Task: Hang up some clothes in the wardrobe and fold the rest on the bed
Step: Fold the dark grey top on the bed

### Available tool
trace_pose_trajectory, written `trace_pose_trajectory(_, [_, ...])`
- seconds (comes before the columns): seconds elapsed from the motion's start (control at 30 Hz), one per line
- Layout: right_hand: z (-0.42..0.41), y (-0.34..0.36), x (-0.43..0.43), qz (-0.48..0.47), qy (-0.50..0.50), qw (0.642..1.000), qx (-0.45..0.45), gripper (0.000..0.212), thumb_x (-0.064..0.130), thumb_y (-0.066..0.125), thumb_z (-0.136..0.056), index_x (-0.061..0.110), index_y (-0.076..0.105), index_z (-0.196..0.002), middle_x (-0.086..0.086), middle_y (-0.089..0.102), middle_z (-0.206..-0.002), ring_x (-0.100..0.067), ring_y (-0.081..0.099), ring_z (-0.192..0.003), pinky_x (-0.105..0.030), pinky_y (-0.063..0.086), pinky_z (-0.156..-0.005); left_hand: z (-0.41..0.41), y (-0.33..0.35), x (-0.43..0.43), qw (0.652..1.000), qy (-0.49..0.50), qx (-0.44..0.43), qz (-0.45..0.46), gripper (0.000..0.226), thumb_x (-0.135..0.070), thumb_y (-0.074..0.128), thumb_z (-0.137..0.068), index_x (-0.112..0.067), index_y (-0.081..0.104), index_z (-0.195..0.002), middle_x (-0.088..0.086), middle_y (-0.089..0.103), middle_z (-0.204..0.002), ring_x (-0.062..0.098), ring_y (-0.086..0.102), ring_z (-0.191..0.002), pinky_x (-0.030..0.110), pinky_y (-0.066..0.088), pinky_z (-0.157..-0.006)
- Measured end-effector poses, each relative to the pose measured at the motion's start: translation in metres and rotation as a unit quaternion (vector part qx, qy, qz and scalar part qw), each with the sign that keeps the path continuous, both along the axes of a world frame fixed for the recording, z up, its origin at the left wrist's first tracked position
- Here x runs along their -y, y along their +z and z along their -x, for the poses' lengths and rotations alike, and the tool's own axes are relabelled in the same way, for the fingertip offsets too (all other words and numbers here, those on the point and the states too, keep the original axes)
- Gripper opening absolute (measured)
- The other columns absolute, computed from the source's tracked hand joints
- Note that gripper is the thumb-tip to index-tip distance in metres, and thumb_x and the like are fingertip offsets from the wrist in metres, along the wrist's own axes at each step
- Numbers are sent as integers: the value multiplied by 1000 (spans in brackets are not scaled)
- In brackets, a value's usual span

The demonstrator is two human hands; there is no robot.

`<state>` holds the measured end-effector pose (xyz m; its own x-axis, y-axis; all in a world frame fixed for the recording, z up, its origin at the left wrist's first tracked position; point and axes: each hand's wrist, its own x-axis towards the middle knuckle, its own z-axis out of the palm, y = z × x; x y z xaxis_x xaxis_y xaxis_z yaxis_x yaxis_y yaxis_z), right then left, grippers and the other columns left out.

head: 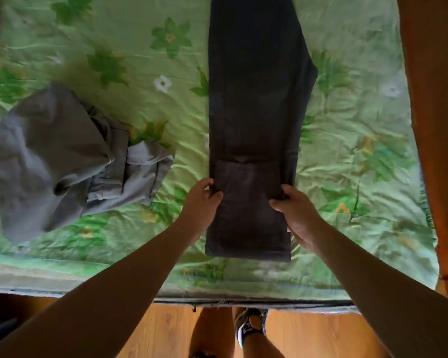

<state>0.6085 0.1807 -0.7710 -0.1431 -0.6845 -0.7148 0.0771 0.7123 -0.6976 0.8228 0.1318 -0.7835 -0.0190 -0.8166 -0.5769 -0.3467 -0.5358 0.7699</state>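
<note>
Dark trousers point(254, 99) lie flat and lengthwise on the bed point(360, 177), running from the top centre of the frame down to just above the bed's near edge at lower centre. Their near end is folded double. The left hand point(202, 200) pinches the left edge of that near end, thumb on top and fingers curled under the cloth. The right hand point(295, 210) grips the right edge the same way, thumb lying across the fabric.

At the left of the frame, well apart from the trousers, a grey garment point(62, 161) lies loosely bunched on the green flowered bedcover. A wooden panel point(435, 99) stands along the right edge of the frame. At the bottom, wooden floor point(163, 329) shows below the bed, with a shoe point(248, 329) at lower centre.
</note>
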Motion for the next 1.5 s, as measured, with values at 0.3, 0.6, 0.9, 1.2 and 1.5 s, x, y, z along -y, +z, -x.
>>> trace_pose_trajectory(0.3, [43, 34, 173, 42, -71, 994, 76, 11, 15, 60, -96, 19, 67, -105, -4, 73, -94, -21, 70, -86, -38, 57, -78, 32, 27, 189, 984, -9, -153, -89, 23, -20, 63, -97, -18, 58, -120, 3, 68, -104, 19, 66, -88, 33, 56, -70])
trace_pose_trajectory(0.6, [72, 7, 115, -181, 14, 970, 163, 33, 38, 63, -87, 11, 70, -104, -11, 74, -96, -24, 69, -81, -39, 52, -81, -8, -6, 123, 949, -99, -120, -276, 12, -16, 66, -93, -15, 65, -105, 3, 70, -96, 16, 67, -87, 34, 55, -73])
trace_pose_trajectory(0.9, [49, 1, 56, -91, 31, 993, 75, 15, 7, 65, -92, 12, 71, -106, -5, 75, -93, -20, 71, -83, -33, 54, -73, -10, 6, 61, 958, -28, -133, -251, 24, -2, 57, -97, -17, 66, -113, 0, 74, -103, 12, 72, -92, 26, 58, -72])
trace_pose_trajectory(1.2, [33, -22, 11, -156, 26, 987, 40, 19, 12, 61, -97, 14, 70, -114, -13, 73, -107, -32, 67, -97, -48, 49, -87, -10, 10, 8, 967, -41, -89, -234, 30, 4, 51, -99, -12, 56, -124, 0, 70, -98, 1, 69, -77, 20, 54, -58])
trace_pose_trajectory(1.5, [38, -1, 14, -150, 62, 982, 96, 9, 21, 63, -96, 15, 65, -103, -3, 74, -93, -16, 72, -78, -37, 59, -76, 2, 21, 8, 979, 28, -79, -187, 15, -2, 61, -95, -10, 62, -108, -5, 68, -75, 2, 64, -62, 14, 47, -50])
